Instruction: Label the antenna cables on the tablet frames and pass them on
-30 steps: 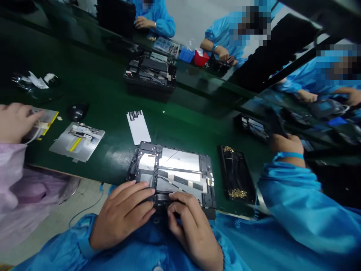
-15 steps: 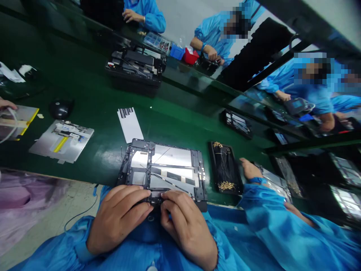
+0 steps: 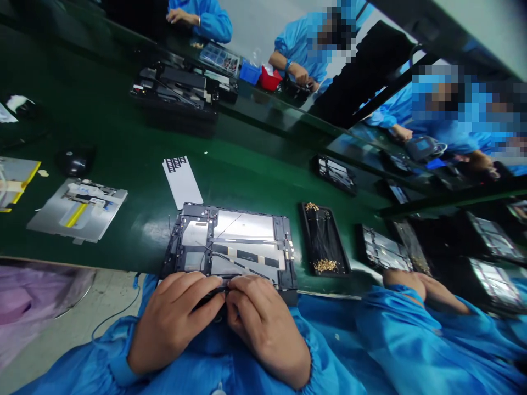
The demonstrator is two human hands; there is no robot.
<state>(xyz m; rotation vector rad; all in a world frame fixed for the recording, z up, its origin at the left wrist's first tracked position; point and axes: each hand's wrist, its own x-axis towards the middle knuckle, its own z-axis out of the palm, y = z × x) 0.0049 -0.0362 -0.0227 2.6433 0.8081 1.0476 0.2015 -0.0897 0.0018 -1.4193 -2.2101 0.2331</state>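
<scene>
An opened tablet frame (image 3: pixel 230 241) with silver shielding, thin black cables and a black rim lies on the green bench right in front of me. My left hand (image 3: pixel 173 318) and my right hand (image 3: pixel 263 323) both rest on its near edge, fingers curled and pressing together on a small black part (image 3: pixel 214 296) there. The fingertips of the two hands meet over that part, which is mostly hidden under them. Blue sleeves cover both my wrists.
A black tray (image 3: pixel 325 247) of cables with gold ends lies right of the tablet; a white strip (image 3: pixel 181 181) behind it; a silver plate (image 3: pixel 78 208) and black mouse (image 3: pixel 74 162) to the left. A neighbour's blue sleeve (image 3: pixel 411 329) is at right. Other workers sit across the bench.
The view has drifted right and the tablet sits a little lower left in frame. The neighbour's arm at right has drawn back toward the bench edge. My hands stay on the tablet's near edge.
</scene>
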